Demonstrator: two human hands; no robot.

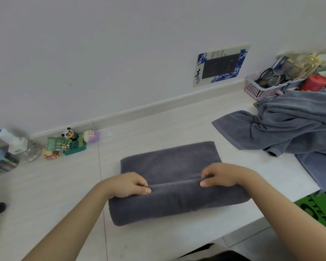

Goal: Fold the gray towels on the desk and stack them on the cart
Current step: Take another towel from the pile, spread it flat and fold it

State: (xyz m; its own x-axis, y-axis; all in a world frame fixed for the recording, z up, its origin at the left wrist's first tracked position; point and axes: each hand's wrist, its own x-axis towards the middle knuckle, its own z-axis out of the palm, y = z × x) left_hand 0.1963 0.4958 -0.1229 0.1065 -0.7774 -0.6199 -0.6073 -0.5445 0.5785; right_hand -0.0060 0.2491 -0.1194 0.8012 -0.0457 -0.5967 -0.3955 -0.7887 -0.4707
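left hand (127, 184) pinching folded edge of dark gray towel (169, 183) | right hand (221, 175) pinching same edge, well apart | towel half-folded, flat at worktop (64, 185) centre | unfolded gray towels (290, 127) heaped at right

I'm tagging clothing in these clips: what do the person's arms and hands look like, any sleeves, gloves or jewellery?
Both forearms are bare with no sleeves in view. The left hand and right hand wear no gloves, rings, watch or bracelet that show. Fingernails look short and unpainted.
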